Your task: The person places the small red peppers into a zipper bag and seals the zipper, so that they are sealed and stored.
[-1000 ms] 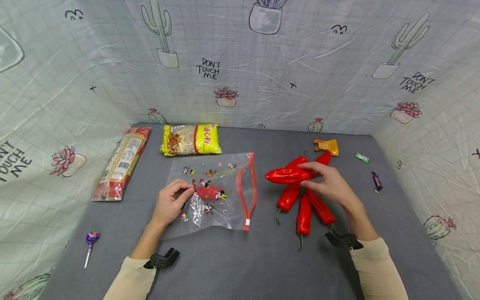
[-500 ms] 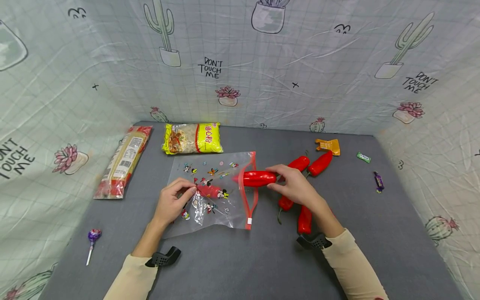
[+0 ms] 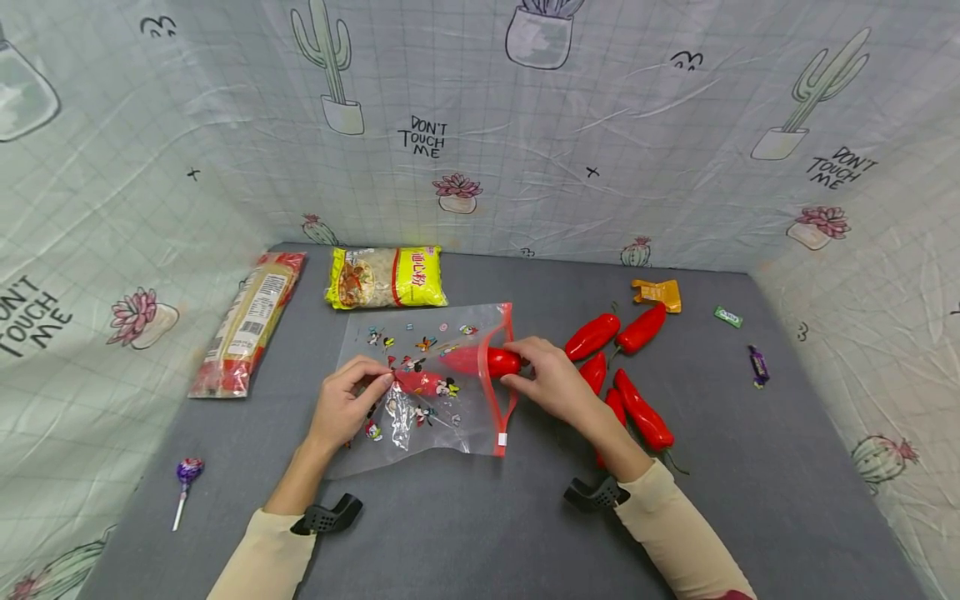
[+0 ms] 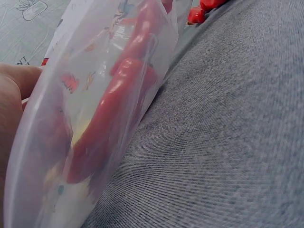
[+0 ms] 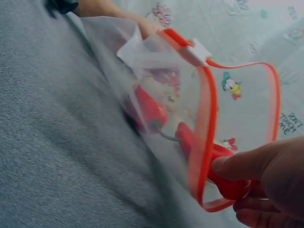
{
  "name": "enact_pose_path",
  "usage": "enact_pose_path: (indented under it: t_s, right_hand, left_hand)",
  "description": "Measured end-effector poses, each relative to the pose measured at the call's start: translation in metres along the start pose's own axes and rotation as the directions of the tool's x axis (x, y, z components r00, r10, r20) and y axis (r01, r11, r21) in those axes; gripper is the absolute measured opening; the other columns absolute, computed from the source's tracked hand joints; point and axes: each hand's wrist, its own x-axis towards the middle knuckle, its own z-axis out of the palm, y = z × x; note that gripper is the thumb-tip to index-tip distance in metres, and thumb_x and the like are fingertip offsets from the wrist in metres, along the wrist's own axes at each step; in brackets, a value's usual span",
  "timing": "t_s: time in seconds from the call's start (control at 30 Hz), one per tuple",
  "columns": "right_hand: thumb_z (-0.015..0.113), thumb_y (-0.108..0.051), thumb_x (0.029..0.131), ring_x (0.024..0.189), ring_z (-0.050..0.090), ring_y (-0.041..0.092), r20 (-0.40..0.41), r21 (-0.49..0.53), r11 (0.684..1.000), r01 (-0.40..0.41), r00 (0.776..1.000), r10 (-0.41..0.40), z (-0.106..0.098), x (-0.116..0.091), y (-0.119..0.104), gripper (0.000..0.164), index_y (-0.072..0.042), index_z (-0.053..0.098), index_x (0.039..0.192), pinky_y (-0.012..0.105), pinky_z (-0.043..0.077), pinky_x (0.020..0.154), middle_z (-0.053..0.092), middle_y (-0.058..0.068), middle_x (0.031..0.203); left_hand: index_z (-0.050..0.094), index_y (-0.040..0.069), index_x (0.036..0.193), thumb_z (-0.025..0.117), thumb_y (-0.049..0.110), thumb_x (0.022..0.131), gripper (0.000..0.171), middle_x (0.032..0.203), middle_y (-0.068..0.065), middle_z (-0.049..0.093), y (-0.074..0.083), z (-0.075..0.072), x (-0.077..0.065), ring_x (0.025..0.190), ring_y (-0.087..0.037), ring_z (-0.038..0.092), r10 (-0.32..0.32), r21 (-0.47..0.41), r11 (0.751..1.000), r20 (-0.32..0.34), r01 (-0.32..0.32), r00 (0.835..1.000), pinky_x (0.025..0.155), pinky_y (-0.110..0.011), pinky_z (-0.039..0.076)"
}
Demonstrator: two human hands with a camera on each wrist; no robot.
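Observation:
A clear zip bag [image 3: 442,433] with cartoon prints and a red zip edge lies on the grey table, mouth open to the right. My left hand [image 3: 347,404] pinches its upper film near the middle. One red chili pepper [image 5: 148,110] lies inside, its stem toward the mouth. In my right hand [image 3: 551,379], thumb and fingers grip a second red pepper [image 3: 501,362] by the stem end; its tip is within the bag and its thick end is at the red edge. The white slider [image 5: 198,52] sits at one end of the zip.
Several loose red peppers [image 3: 647,412] lie right of the bag, some partly behind my right arm. A yellow food packet [image 3: 386,277] and a long noodle packet [image 3: 251,325] lie behind and left. Candies [image 3: 758,365] are far right; a lollipop [image 3: 189,472] is left.
My right hand has carried a red pepper leftward from above the loose peppers and pushed it tip first into the bag's mouth. My left hand keeps its pinch on the film.

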Motion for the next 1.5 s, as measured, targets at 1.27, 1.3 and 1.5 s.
enact_pose_path:
  t_s: [1.27,1.3,1.5]
  right_hand:
    - [0.074,-0.030,0.081,0.102,0.058,0.026,-0.053,0.128,0.979,-0.159,0.985,0.167,-0.064,-0.018,0.057,0.047,-0.018,0.057,0.123,0.046,0.051,0.083,0.057,0.004,0.120]
    - [0.073,-0.031,0.082,0.102,0.057,0.026,-0.054,0.123,0.977,-0.174,0.982,0.182,-0.066,-0.019,0.061,0.048,-0.017,0.056,0.124,0.047,0.051,0.083,0.056,0.004,0.121]
    - [0.068,-0.041,0.084,0.103,0.056,0.030,-0.087,0.085,0.959,-0.272,0.956,0.279,-0.079,-0.026,0.089,0.056,-0.011,0.052,0.129,0.045,0.049,0.080,0.051,0.010,0.127]
  left_hand:
    - [0.069,0.013,0.091,0.067,0.003,0.085,0.013,0.089,-0.002,0.065,-0.010,-0.002,-0.001,0.076,-0.006,0.058,0.019,-0.042,0.999,-0.006,-0.019,1.000,0.065,-0.013,0.047]
    - [0.069,0.013,0.091,0.067,0.002,0.084,0.013,0.089,-0.003,0.066,-0.010,-0.002,-0.001,0.076,-0.006,0.058,0.020,-0.042,0.999,-0.008,-0.020,1.000,0.066,-0.013,0.047]
    - [0.070,0.012,0.092,0.067,0.001,0.084,0.014,0.089,-0.003,0.066,-0.012,-0.001,-0.002,0.077,-0.006,0.059,0.011,-0.041,0.999,-0.009,-0.011,1.000,0.066,-0.012,0.048]
